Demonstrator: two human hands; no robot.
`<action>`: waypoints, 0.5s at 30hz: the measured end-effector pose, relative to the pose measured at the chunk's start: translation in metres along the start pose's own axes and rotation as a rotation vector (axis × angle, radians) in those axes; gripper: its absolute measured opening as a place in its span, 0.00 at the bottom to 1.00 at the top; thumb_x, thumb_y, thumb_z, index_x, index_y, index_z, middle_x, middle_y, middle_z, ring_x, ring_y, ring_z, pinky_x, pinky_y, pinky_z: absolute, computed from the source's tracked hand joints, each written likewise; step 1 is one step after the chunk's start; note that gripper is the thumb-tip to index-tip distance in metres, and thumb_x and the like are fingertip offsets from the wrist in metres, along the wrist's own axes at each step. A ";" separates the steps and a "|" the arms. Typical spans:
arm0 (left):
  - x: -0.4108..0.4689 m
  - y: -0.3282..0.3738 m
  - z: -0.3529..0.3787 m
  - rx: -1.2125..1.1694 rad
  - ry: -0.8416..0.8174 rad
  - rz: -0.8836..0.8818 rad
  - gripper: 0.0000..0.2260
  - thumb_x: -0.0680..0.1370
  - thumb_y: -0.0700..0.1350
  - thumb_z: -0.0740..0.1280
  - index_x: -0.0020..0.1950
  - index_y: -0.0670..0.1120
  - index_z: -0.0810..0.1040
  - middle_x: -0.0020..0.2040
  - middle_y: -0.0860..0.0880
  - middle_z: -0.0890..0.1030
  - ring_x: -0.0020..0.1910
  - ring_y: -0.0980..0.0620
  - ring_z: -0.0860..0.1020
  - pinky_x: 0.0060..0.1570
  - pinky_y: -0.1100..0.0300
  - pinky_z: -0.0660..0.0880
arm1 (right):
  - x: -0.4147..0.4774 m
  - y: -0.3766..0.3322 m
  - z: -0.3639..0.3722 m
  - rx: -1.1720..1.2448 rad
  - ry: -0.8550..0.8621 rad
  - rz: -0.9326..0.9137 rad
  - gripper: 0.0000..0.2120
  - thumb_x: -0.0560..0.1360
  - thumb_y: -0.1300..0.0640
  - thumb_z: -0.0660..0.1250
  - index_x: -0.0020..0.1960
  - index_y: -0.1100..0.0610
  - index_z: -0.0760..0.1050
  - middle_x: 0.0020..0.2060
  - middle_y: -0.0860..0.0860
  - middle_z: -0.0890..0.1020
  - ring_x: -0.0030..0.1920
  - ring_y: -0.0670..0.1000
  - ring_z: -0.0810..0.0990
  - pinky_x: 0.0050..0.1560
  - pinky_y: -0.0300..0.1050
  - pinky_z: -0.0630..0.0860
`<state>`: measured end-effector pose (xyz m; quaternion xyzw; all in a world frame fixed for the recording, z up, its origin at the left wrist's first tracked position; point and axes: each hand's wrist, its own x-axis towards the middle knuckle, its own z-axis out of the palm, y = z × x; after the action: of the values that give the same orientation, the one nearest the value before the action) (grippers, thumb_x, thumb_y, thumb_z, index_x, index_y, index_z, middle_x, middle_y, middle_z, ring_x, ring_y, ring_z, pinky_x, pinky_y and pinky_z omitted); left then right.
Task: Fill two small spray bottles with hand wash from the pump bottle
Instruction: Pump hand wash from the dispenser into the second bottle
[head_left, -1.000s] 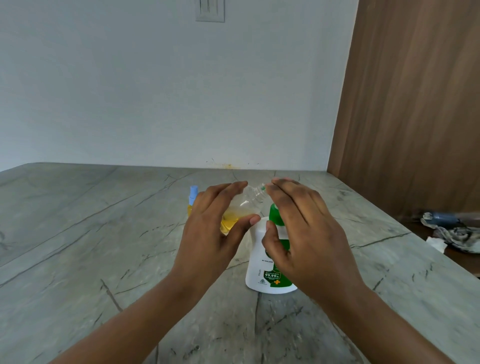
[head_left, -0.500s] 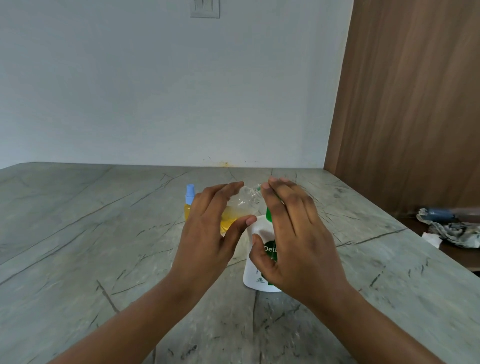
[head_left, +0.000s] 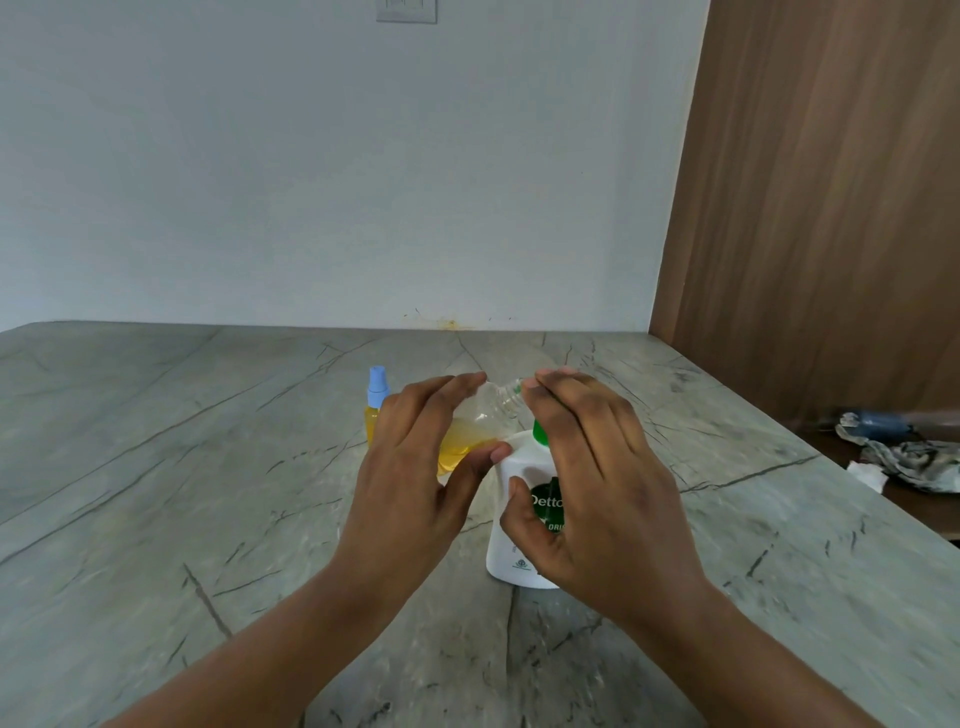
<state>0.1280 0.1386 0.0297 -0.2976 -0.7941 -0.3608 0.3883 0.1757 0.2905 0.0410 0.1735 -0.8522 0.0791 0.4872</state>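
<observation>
The left hand (head_left: 410, 478) grips the tilted small spray bottle (head_left: 485, 415). The right hand (head_left: 602, 493) lies over the pump bottle (head_left: 511, 551) with fingers straight, its grip open.

Two spray bottles (head_left: 375, 415) (head_left: 485, 415), one pump bottle (head_left: 511, 556), two hands (head_left: 410, 483) (head_left: 602, 499).

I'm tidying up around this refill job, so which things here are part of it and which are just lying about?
In the job: open small bottle, tilted in the left hand; white pump bottle under the right hand; blue-capped spray bottle standing behind.
Lying about: crumpled cloth and white paper scrap at the far right; wall switch plate.
</observation>
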 end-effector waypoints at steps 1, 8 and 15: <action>0.001 0.000 -0.001 0.003 0.006 0.001 0.21 0.76 0.59 0.60 0.65 0.51 0.70 0.58 0.58 0.71 0.56 0.62 0.69 0.54 0.76 0.64 | 0.001 0.000 -0.001 0.002 0.004 -0.001 0.26 0.70 0.53 0.65 0.63 0.65 0.72 0.58 0.58 0.77 0.62 0.53 0.70 0.63 0.38 0.63; 0.007 0.004 -0.003 0.005 0.042 0.006 0.20 0.75 0.56 0.63 0.65 0.51 0.71 0.56 0.59 0.70 0.55 0.60 0.70 0.52 0.76 0.65 | 0.008 0.001 -0.005 -0.010 0.033 -0.008 0.24 0.70 0.56 0.67 0.63 0.65 0.72 0.59 0.58 0.76 0.62 0.53 0.69 0.62 0.38 0.63; 0.008 0.006 -0.003 -0.004 0.055 0.002 0.20 0.75 0.56 0.63 0.65 0.50 0.71 0.57 0.59 0.70 0.56 0.59 0.70 0.53 0.74 0.65 | 0.013 0.000 -0.010 -0.052 0.054 -0.045 0.22 0.73 0.54 0.62 0.62 0.65 0.73 0.57 0.59 0.77 0.60 0.53 0.70 0.59 0.39 0.66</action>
<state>0.1295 0.1409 0.0397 -0.2891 -0.7821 -0.3701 0.4095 0.1776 0.2907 0.0567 0.1779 -0.8363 0.0506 0.5161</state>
